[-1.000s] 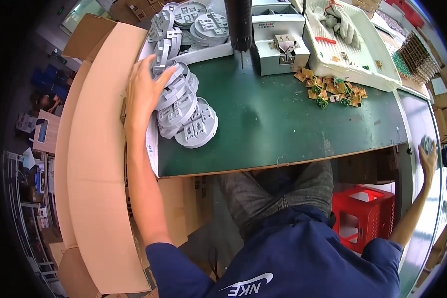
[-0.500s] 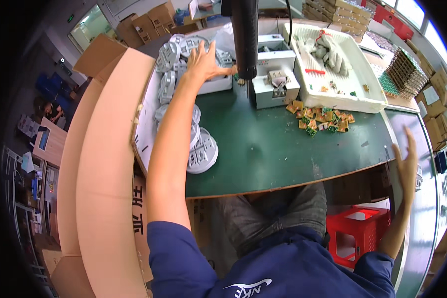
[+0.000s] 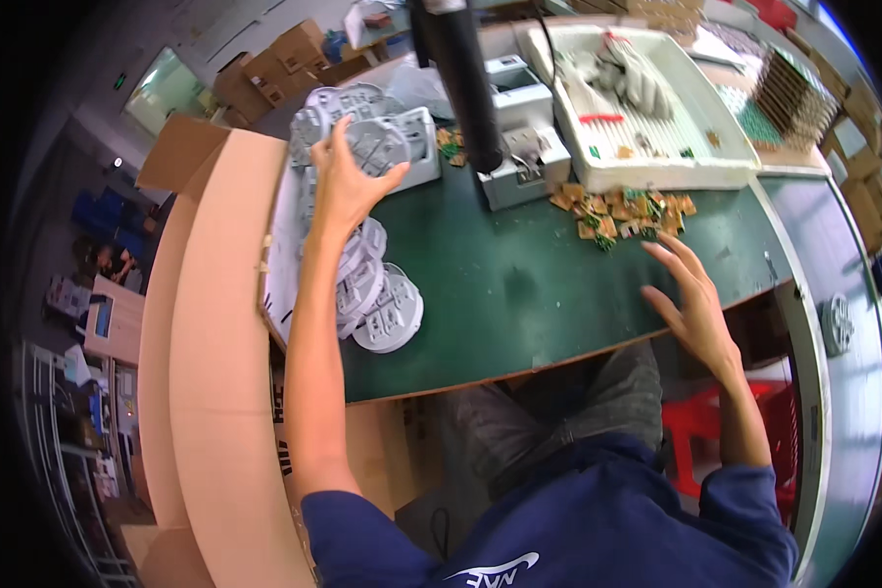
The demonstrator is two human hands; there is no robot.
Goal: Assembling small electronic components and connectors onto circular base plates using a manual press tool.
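My left hand (image 3: 347, 196) is at the far left of the green table, thumb and fingers closed around the edge of a round grey plastic housing (image 3: 378, 147). More of these round housings (image 3: 390, 312) lie in an overlapping row beneath and beside my left forearm. My right hand (image 3: 693, 312), fingers apart and holding nothing, hovers over the table's front edge at the right. Beyond its fingertips lies a pile of small orange-and-green circuit boards (image 3: 625, 212).
A grey bench fixture (image 3: 525, 167) stands mid-back, with a black cylindrical tool (image 3: 460, 93) hanging before it. A white tray (image 3: 671, 176) holds gloves. Another round housing (image 3: 836, 325) rests on the metal surface at right. A tall cardboard box (image 3: 227, 323) borders the left.
My right hand has swung left from beside the metal surface to the table's front edge. My left hand has drawn back slightly and now grips a round housing.
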